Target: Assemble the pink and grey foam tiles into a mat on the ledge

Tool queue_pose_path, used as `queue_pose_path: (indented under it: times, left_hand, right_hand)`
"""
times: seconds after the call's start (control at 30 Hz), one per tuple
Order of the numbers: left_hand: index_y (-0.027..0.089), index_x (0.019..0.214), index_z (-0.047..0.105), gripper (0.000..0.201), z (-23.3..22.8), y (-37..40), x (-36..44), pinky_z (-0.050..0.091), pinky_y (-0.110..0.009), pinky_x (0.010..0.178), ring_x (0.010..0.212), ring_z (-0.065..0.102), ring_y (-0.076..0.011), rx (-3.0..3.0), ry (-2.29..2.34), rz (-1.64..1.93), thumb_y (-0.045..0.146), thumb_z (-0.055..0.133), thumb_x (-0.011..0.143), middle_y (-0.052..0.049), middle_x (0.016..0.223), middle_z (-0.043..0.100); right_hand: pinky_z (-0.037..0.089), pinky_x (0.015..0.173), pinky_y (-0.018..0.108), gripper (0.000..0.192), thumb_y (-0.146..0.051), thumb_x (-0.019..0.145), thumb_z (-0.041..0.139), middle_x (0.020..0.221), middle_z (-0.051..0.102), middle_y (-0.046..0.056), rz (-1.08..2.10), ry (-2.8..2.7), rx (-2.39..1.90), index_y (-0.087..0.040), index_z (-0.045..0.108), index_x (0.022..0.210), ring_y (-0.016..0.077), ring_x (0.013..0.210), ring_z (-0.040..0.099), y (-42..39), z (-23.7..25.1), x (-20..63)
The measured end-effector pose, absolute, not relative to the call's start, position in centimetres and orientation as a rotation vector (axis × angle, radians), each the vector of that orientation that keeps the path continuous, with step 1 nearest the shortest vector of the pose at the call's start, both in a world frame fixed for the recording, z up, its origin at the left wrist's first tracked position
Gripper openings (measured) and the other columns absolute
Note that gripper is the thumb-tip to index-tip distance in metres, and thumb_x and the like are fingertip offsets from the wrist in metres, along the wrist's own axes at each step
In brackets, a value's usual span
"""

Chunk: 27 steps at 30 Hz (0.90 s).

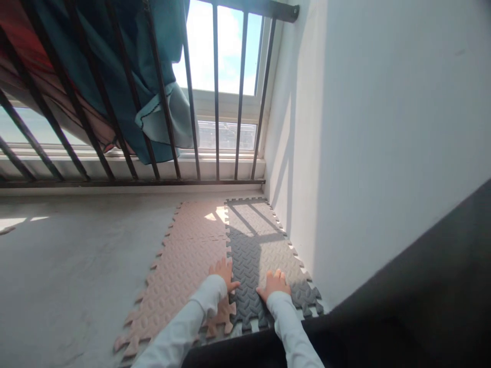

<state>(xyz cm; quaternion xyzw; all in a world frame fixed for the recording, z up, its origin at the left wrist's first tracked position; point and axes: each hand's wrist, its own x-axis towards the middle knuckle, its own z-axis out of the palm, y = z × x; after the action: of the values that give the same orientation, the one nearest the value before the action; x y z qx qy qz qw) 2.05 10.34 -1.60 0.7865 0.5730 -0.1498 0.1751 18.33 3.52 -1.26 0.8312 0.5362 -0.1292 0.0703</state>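
Both hands are down flat, fingers spread: the left hand (222, 271) presses on the seam between mats, the right hand (276, 282) on the grey foam mat (249, 250). The pink foam mat (184, 255) lies alongside, interlocked. Two colours, perhaps four tiles, on the concrete floor (76, 266) below the window bars (216, 92).

Down on the grey concrete floor (76, 266) we've got interlocking foam mats laid flat in the corner by the white wall. The pink mat (184, 255) sits on the left, toothed edges jutting onto bare concrete, its near end ragged and stepped. Right against it, joined along a straight seam, lies the dark grey mat (257, 245), embossed with a tread pattern, running up to the foot of the wall. Sunlight and railing shadows stripe across both mats.
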Motion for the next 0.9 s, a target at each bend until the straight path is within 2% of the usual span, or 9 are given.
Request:
queue_pose_path:
  times: [0.13, 0.27, 0.4, 0.57, 0.7, 0.8, 0.9]
  left_hand:
    - [0.031, 0.134, 0.020, 0.074, -3.5, 4.9, 0.3, 0.011, -0.055, 0.101, 0.131, 0.002, -0.0302, 2.237, 1.613, -0.287, 0.056, 0.043, 0.068, -0.006, 0.145, 0.006]
    - [0.027, 0.134, 0.024, 0.078, -3.0, 3.1, 0.0, 0.014, -0.052, 0.101, 0.131, 0.006, -0.0305, 2.212, 1.534, -0.325, 0.055, 0.047, 0.064, -0.009, 0.145, 0.008]
    - [0.022, 0.135, 0.022, 0.082, -2.3, 1.4, 0.3, 0.014, -0.050, 0.102, 0.131, 0.008, -0.0305, 2.253, 1.556, -0.323, 0.047, 0.053, 0.063, -0.010, 0.144, 0.010]
    - [0.010, 0.131, 0.030, 0.071, -2.1, 0.1, 0.5, 0.020, -0.043, 0.103, 0.129, 0.016, -0.0297, 2.283, 1.555, -0.292, 0.038, 0.048, 0.069, -0.016, 0.141, 0.021]
    - [0.004, 0.126, 0.037, 0.064, -1.8, 0.3, 1.1, 0.028, -0.042, 0.100, 0.126, 0.025, -0.0306, 2.333, 1.561, -0.308, 0.030, 0.047, 0.069, -0.021, 0.136, 0.030]
    - [0.006, 0.119, 0.047, 0.055, -1.1, 0.6, 1.4, 0.036, -0.043, 0.093, 0.120, 0.033, -0.0326, 2.378, 1.535, -0.368, 0.024, 0.050, 0.067, -0.022, 0.130, 0.037]
    - [0.010, 0.111, 0.053, 0.047, -0.4, 0.8, 1.5, 0.040, -0.041, 0.087, 0.110, 0.043, -0.0301, 2.454, 1.446, -0.430, 0.021, 0.051, 0.065, -0.019, 0.118, 0.050]
  right_hand:
    - [0.021, 0.098, 0.045, 0.063, -0.038, 0.071, 0.053, 0.138, 0.025, 0.019, -0.456, 1.671, 2.541, -0.013, 0.038, 0.126, 0.0282, 0.127, 0.019, 2.4, -1.1, 18.2]
    - [0.024, 0.099, 0.041, 0.052, -0.031, 0.075, 0.047, 0.138, 0.029, 0.012, -0.508, 1.745, 2.509, -0.017, 0.039, 0.125, 0.0215, 0.126, 0.023, 0.4, -1.1, 17.6]
    - [0.027, 0.097, 0.035, 0.045, -0.028, 0.075, 0.045, 0.133, 0.038, 0.010, -0.515, 1.816, 2.475, -0.018, 0.047, 0.119, 0.0201, 0.123, 0.031, -1.8, -0.9, 16.6]
    - [0.030, 0.095, 0.032, 0.040, -0.028, 0.073, 0.047, 0.128, 0.045, 0.005, -0.507, 1.959, 2.409, -0.022, 0.054, 0.112, 0.0196, 0.118, 0.036, -3.7, -0.4, 14.7]
    - [0.031, 0.093, 0.031, 0.038, -0.026, 0.072, 0.047, 0.127, 0.046, 0.005, -0.494, 2.099, 2.348, -0.021, 0.056, 0.108, 0.0200, 0.117, 0.037, -4.5, -0.5, 13.5]
    - [0.031, 0.093, 0.031, 0.038, -0.024, 0.071, 0.047, 0.127, 0.046, 0.006, -0.461, 2.141, 2.360, -0.021, 0.057, 0.108, 0.0197, 0.116, 0.038, -4.9, -0.8, 13.2]
    - [0.029, 0.095, 0.031, 0.042, -0.024, 0.069, 0.049, 0.129, 0.044, 0.006, -0.461, 2.152, 2.365, -0.020, 0.055, 0.111, 0.0195, 0.118, 0.036, -5.1, -1.3, 13.3]
